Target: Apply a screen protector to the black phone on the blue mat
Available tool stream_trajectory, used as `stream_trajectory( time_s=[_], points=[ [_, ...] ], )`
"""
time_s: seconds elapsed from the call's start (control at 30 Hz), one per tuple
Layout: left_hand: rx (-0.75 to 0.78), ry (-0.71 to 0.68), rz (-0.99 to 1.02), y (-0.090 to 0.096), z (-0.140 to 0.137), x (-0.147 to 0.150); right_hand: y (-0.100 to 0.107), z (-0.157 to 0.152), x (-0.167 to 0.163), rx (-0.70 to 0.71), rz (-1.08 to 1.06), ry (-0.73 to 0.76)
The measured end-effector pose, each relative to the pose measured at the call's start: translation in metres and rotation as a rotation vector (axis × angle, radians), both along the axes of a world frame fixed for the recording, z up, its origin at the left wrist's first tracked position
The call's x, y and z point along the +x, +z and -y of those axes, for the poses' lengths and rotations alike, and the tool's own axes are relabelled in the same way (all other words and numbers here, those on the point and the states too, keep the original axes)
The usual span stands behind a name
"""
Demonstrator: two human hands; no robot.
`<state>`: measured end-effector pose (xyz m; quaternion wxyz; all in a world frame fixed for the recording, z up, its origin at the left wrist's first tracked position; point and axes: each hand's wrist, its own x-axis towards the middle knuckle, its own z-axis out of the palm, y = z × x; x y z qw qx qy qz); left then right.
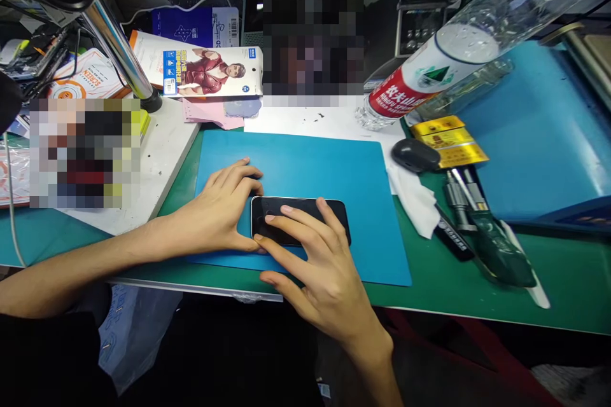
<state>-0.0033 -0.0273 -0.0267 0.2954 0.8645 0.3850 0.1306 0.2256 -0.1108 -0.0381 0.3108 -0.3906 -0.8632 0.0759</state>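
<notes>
A smartphone point(300, 239) with a dark, glossy screen lies face up on a blue mat point(377, 229), its long side running left to right. At its left end is my left hand point(222, 206), the thumb by the near corner and the index finger by the far corner, so the phone sits between them. Over the screen, my right hand point(319, 261) has its fingers stretched and spread. Some of its fingertips are over or on the glass; exact contact is hard to make out. The right hand hides part of the phone.
Right of the mat are a black mouse-like object point(415, 155), a white tissue point(420, 206), a yellow packet point(449, 140) and several tools. A large plastic bottle point(410, 86) leans behind them. At the back left stand a boxed package point(214, 73) and a lamp post point(119, 51).
</notes>
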Motion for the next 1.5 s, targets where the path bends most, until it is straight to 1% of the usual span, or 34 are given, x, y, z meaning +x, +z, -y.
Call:
stream_trajectory(
  time_s=[0.13, 0.23, 0.3, 0.37, 0.53, 0.73, 0.93, 1.1, 1.27, 1.5],
  points=[
    [-0.002, -0.011, -0.011, 0.000, 0.000, -0.001, -0.003, 0.000, 0.002, -0.002, -0.045, -0.031],
    [-0.002, -0.013, 0.002, -0.001, 0.000, -0.002, -0.003, -0.001, 0.003, -0.007, -0.056, -0.141],
    [0.005, -0.011, 0.009, -0.002, 0.000, -0.002, -0.002, -0.003, 0.003, -0.018, -0.019, -0.215],
    [0.015, -0.007, 0.011, -0.003, 0.000, -0.002, -0.001, -0.007, 0.001, -0.033, 0.040, -0.252],
    [-0.008, 0.004, 0.011, -0.002, 0.000, -0.001, -0.002, -0.016, -0.007, -0.031, 0.138, -0.245],
    [-0.008, -0.007, -0.006, 0.000, -0.001, -0.001, -0.007, -0.019, -0.011, -0.005, 0.169, -0.247],
    [0.001, -0.001, 0.012, -0.001, -0.001, -0.001, -0.008, -0.010, -0.009, 0.013, 0.168, -0.242],
    [0.004, 0.002, -0.019, -0.002, 0.000, -0.001, -0.006, -0.002, -0.010, 0.033, 0.138, -0.236],
    [-0.025, 0.014, 0.014, 0.000, -0.001, -0.001, -0.005, 0.005, -0.012, 0.043, 0.105, -0.221],
    [-0.021, 0.000, 0.004, 0.000, -0.003, -0.001, -0.011, 0.012, -0.012, 0.057, 0.083, -0.224]
  ],
)
